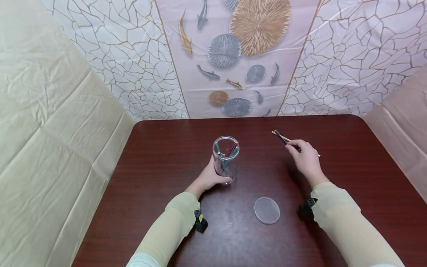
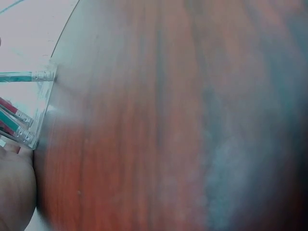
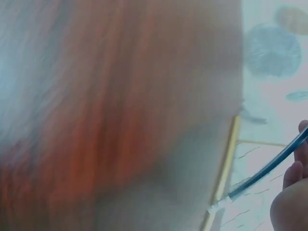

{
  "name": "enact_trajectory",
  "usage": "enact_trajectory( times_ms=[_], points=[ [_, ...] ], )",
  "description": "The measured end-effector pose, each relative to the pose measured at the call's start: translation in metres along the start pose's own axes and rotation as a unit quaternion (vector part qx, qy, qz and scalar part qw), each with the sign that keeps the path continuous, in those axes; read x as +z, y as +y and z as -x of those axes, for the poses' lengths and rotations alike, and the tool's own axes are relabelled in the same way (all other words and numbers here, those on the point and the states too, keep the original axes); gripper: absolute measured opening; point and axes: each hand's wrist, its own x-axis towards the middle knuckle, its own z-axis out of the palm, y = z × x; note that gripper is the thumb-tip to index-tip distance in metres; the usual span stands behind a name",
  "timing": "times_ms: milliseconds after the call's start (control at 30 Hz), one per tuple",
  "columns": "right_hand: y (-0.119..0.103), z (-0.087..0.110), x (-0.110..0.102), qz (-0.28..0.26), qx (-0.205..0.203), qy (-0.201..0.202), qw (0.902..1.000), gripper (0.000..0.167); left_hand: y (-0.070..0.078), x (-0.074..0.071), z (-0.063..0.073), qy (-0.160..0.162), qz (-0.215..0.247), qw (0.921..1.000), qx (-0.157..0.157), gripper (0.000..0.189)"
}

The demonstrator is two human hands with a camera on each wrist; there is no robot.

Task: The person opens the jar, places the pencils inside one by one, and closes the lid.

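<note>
My left hand grips a clear jar low on its side, with the thumb across the front near the base. Several green and dark red pencils lean inside it, and their metal-banded ends sit at its bottom in the left wrist view. To the right, my right hand pinches a dark blue pencil between thumb and fingers. A yellow pencil lies along the table behind it, crossing it in the head view and partly hidden by the hand.
A clear round lid lies flat on the dark wooden table, between the two forearms and nearer to me. Patterned fabric hangs behind the far edge, and plain cloth stands along the sides.
</note>
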Motion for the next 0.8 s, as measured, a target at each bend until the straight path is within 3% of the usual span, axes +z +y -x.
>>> enact_trajectory(
  times_ms=[167,367,600,667,800],
  points=[
    [-0.024,-0.002,-0.007,-0.037,0.04,0.042,0.9976,0.032,0.001,-0.001,-0.001,-0.005,0.001,1.0,0.006,0.095],
    [-0.047,-0.006,-0.011,-0.124,0.023,0.087,0.9882,0.031,-0.001,-0.001,-0.001,-0.012,0.001,0.9999,0.003,0.096],
    [-0.077,-0.004,-0.017,-0.209,-0.008,0.096,0.9732,0.031,0.0,-0.001,0.0,-0.015,0.009,0.9998,-0.002,0.095],
    [-0.082,-0.002,-0.018,-0.238,-0.013,0.099,0.9662,0.028,0.001,0.0,0.0,-0.015,0.01,0.9998,-0.008,0.095],
    [-0.092,-0.001,-0.022,-0.315,-0.025,0.107,0.9426,0.02,0.002,0.0,0.001,-0.016,0.008,0.9998,-0.013,0.095]
  ],
)
